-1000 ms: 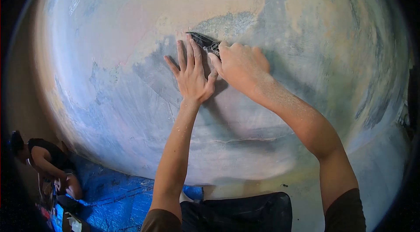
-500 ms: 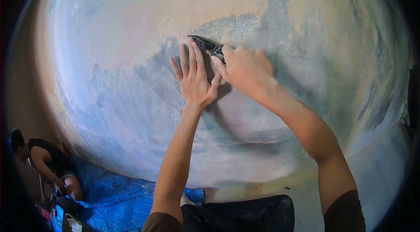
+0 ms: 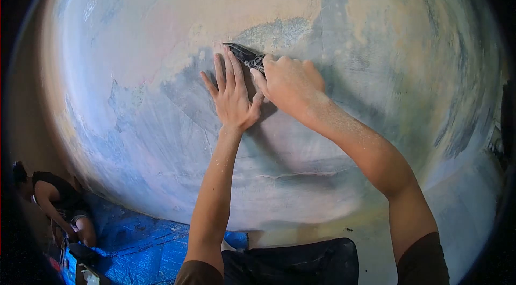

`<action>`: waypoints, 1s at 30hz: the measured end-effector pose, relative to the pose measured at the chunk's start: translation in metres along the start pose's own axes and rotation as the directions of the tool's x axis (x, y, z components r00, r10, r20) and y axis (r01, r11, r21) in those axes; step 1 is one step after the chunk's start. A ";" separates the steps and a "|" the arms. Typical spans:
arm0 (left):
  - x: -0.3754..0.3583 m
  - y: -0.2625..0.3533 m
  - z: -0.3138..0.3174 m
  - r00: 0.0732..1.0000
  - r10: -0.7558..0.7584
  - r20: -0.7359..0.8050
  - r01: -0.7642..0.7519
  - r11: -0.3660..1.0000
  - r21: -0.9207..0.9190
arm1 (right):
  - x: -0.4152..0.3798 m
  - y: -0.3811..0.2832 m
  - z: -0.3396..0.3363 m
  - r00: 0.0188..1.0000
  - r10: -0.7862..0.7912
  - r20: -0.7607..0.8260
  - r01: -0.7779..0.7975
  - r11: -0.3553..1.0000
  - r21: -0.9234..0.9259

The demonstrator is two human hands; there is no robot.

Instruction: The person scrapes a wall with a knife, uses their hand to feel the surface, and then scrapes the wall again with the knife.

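A large painted wall (image 3: 177, 43) in pale pink, blue and yellowish tones fills the view, bulging in the wide lens. Against it my left hand (image 3: 233, 105) lies flat, fingers stretched upward. My right hand (image 3: 293, 83) is closed around a black pointed tool (image 3: 244, 55) with a dark tapering blade and metal parts near the grip. The tool's tip points up and left, and its blade lies beside the left index and middle fingertips, touching or nearly touching them. The grip is mostly hidden inside the right hand. Pale dust coats my right hand and forearm.
At the lower left another person (image 3: 54, 199) in a dark sleeveless top sits or crouches by the wall. Blue plastic sheeting (image 3: 142, 244) covers the floor there. A crack-like ridge (image 3: 301, 175) runs across the wall below my hands. Dark cloth (image 3: 293, 263) lies at the bottom centre.
The whole view has shifted slightly, so wall, hands and tool appear a little further left. Relative to the wall, my hands and the tool have hardly moved.
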State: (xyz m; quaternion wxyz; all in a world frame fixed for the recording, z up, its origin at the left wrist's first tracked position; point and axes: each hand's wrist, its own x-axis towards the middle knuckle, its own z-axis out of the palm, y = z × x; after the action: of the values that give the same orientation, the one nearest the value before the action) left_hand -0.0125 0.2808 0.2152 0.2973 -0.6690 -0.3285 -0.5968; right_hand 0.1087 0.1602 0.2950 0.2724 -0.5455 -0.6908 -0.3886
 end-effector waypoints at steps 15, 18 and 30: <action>-0.002 -0.003 0.002 0.998 0.024 -0.065 -0.028 0.998 -0.051 | -0.002 -0.010 -0.014 0.999 0.025 0.044 -0.024 0.999 -0.026; 0.001 -0.005 0.002 0.998 0.020 -0.053 -0.021 0.999 -0.025 | 0.001 -0.011 -0.013 0.999 0.033 0.041 -0.031 0.999 -0.038; -0.004 -0.002 0.004 0.999 0.033 -0.035 -0.034 0.998 -0.043 | -0.004 -0.002 0.001 0.998 0.042 0.044 -0.045 0.997 0.070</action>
State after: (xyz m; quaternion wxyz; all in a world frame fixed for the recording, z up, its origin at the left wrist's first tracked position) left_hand -0.0121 0.2852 0.2110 0.2982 -0.6703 -0.2988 -0.6103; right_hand 0.1074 0.1586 0.2912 0.2852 -0.5587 -0.6977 -0.3460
